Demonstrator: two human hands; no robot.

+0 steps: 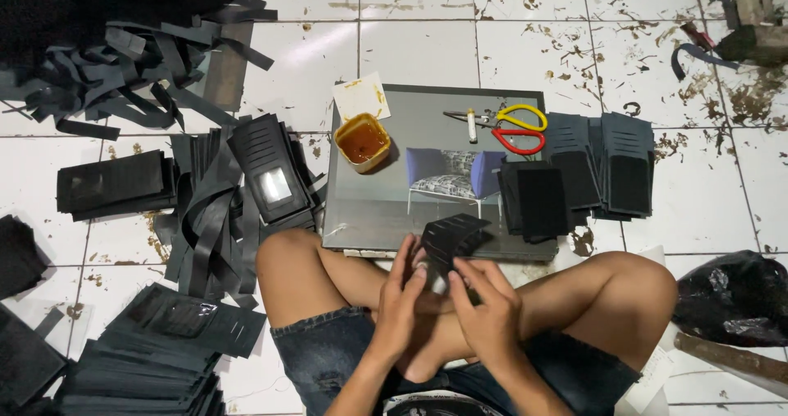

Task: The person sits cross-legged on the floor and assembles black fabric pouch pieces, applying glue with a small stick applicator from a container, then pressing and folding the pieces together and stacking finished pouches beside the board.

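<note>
Far left: a tangle of black strips [123, 63] lies on the tiled floor [419, 50]. Below it, a flat stack of black panels [115, 184] sits apart from a larger heap of black cut pieces [156, 358] at the near left corner.

Left of centre: a black slotted piece with a clear window [269, 178] rests on top of loose strips, just beside the person's left knee.

Centre: a printed board [410, 137] showing a blue chair lies flat on the floor and serves as the work surface. On its far left corner stands a small tub of amber glue [362, 140], touching a stained white card [361, 96]. On the board's far right edge lie scissors with yellow and red handles [513, 127], with a small tube beside them.

Near centre: the person sits cross-legged. The left hand [400, 301] and right hand [491, 309] are both closed on a black folded piece [451, 239], held over the near edge of the board, above the lap. The left grip clasps its near left side with fingers raised along it; the right grip clamps its lower right part.

Right: stacks of black slotted panels [607, 165] overlap the board's right edge. Near right: a crumpled black plastic bag [735, 297].
</note>
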